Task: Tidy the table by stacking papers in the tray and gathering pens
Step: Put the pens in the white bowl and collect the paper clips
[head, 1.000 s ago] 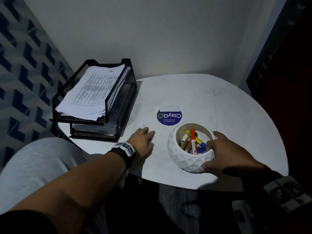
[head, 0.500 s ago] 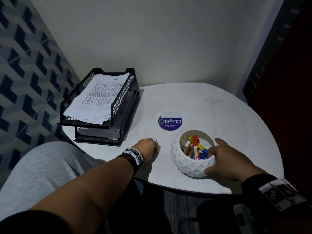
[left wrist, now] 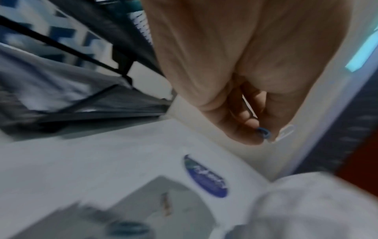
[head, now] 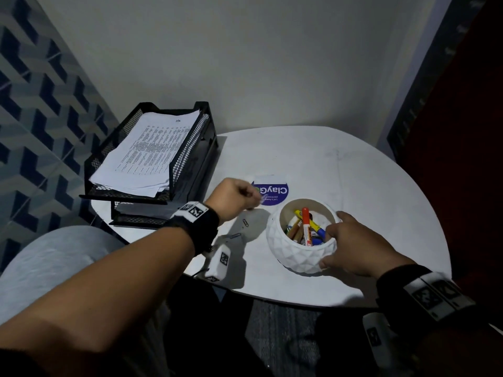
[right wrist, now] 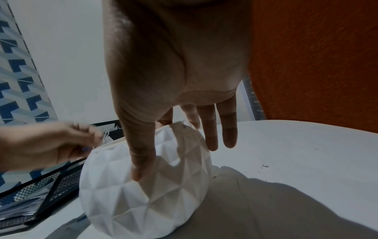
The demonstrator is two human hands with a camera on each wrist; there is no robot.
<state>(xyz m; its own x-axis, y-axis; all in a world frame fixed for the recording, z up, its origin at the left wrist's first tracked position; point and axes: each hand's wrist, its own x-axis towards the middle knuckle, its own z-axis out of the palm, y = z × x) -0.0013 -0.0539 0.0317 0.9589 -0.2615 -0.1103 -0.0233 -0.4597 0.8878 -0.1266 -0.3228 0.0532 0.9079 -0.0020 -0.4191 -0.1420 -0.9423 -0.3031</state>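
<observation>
A black mesh tray [head: 190, 148] at the back left holds a stack of printed papers [head: 147, 151]. A white faceted bowl [head: 296, 257] near the front edge contains several pens and markers [head: 306, 224]. My right hand [head: 353, 248] grips the bowl's right side, its thumb pressed on the outer wall [right wrist: 141, 161] and a finger over the rim. My left hand [head: 254, 198] hovers above the table just left of the bowl, its fingers curled and pinching a small blue paper clip [left wrist: 265, 133]. Two more paper clips [head: 245, 222] lie on the table below that hand.
A round purple ClayGo sticker [head: 275, 193] lies behind the bowl. The white table [head: 340, 172] curves to an edge at the front and right. A wall stands behind it, a patterned wall to the left, and my grey-clad knee [head: 54, 262] at the lower left.
My left hand has lifted off the table and moved up and right toward the bowl, pinching a clip. Two clips now show where it rested. My right hand stays on the bowl.
</observation>
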